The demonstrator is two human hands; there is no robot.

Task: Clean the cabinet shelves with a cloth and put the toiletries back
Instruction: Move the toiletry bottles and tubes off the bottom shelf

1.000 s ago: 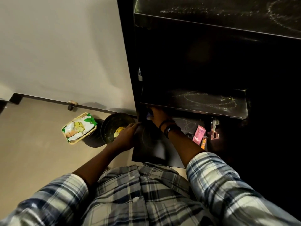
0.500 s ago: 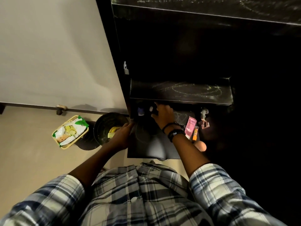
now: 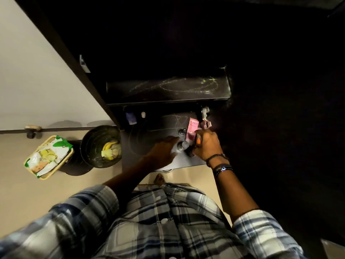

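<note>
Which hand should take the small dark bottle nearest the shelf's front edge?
Left. The left hand holds nothing, and its straight fingers reach almost to the small dark bottle. The right hand is occupied, gripping the pink tube.

You can read no text here. The pink tube (image 3: 192, 128) carries a line of lettering near its top end, but it is too small and blurred to make out. The print on the green-and-white packet (image 3: 48, 157), well left of the tube, is just as unreadable.
</note>
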